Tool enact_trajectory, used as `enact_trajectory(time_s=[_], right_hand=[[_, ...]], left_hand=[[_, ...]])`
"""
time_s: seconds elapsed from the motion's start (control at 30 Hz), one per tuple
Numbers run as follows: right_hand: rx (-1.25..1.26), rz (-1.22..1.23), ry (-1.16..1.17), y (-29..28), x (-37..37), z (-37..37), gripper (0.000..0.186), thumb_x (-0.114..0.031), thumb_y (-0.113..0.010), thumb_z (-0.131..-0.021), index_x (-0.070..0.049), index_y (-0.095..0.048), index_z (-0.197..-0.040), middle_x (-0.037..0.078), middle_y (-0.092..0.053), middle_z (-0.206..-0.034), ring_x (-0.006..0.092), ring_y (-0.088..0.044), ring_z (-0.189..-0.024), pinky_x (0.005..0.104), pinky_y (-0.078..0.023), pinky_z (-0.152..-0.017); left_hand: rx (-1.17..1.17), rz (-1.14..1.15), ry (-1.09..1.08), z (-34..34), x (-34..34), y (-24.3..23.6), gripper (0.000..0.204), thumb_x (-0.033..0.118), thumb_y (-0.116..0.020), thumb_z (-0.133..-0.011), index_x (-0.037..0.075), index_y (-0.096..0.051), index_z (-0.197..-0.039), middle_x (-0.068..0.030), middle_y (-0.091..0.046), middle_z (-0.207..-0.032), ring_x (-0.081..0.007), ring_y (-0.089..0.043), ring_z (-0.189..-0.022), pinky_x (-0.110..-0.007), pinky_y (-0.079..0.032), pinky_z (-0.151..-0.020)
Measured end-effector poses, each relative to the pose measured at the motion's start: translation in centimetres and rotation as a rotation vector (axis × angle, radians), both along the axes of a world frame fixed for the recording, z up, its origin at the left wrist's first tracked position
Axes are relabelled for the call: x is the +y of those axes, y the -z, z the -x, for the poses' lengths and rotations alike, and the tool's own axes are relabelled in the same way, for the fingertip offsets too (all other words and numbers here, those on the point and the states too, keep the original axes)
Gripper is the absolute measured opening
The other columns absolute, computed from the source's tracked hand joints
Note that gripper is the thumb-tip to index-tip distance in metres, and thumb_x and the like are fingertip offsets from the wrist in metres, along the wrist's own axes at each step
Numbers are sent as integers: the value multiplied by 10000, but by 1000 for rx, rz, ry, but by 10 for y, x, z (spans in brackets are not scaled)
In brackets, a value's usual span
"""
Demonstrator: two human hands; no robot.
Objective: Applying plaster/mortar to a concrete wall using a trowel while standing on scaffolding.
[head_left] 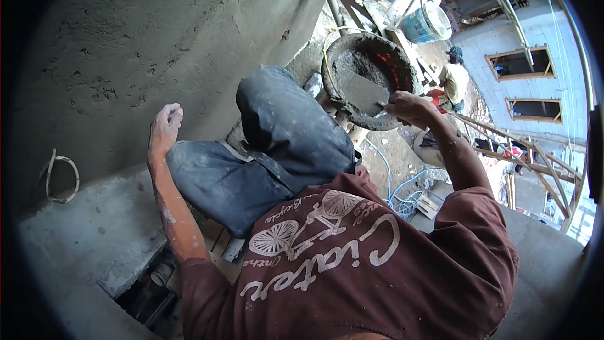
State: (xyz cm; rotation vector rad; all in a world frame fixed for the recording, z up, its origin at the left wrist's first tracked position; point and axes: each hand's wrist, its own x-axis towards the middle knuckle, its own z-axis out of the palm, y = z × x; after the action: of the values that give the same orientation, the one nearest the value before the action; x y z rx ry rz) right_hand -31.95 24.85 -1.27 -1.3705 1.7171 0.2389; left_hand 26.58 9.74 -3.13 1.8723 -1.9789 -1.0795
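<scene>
Right hand [408, 106] grips a trowel [365, 93] in the mortar pan [368, 79] (perched on scaffolding), left hand [165, 127] loosely curled, empty, by the plastered wall [138, 44]; an overloaded scoop could spill mortar below.

Left hand [165, 127] raised, fingers loosely curled; right hand [409, 106] extended forward, fingers closed in a grip

The raised knee [283, 113] stands between the plastered wall [157, 44] and the mortar pan [368, 79].

The trowel [368, 96] handle is hidden inside the right hand [409, 106]. The distant person [454, 79] is too small to make out. The blue bucket [426, 23] shows only partly behind planks.
</scene>
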Motion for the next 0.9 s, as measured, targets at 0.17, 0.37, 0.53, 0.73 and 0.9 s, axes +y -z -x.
enact_trajectory(time_s=[0.17, 0.37, 0.53, 0.73, 0.9], right_hand=[[303, -77, 89, -63, 28, 50, 282, -238, -526, -874, 16, -615, -789, 69, -575, -584, 164, -587, -491, 316, -446, -430], [-223, -4, 372, 47, 7, -17, 334, -295, -583, -893, 26, -599, -801, 72, -578, -621, 168, -583, -497, 313, -472, -447], [-365, 44, 621, 49, 29, -29, 296, -284, -603, -887, 4, -582, -822, 73, -577, -669, 153, -572, -534, 303, -464, -478], [-443, 258, 753, 31, 36, -34, 213, -211, -594, -874, -6, -548, -837, 54, -552, -629, 143, -536, -519, 307, -443, -488], [-579, 431, 902, 39, 24, -63, 130, -150, -559, -854, -53, -519, -777, 10, -474, -600, 129, -479, -478, 299, -397, -444]], left_hand=[[68, -58, -134, 16, 12, -25, 386, 294, -555, -939, -7, -594, -1177, -69, -652, -884, -139, -605, -727, -288, -502, -706], [57, -20, -63, 9, 16, -15, 380, 281, -556, -938, -15, -590, -1175, -84, -655, -906, -147, -623, -763, -291, -518, -711], [97, -30, -94, 2, 12, -7, 364, 262, -555, -936, -19, -591, -1165, -94, -662, -918, -154, -635, -808, -289, -524, -724], [120, -11, -76, 15, -19, -11, 355, 257, -549, -925, -22, -596, -1139, -88, -659, -901, -161, -621, -742, -306, -513, -694], [106, 104, -82, -18, 1, 14, 343, 341, -601, -858, 45, -655, -1024, -189, -674, -938, -357, -648, -922, -403, -494, -820]])
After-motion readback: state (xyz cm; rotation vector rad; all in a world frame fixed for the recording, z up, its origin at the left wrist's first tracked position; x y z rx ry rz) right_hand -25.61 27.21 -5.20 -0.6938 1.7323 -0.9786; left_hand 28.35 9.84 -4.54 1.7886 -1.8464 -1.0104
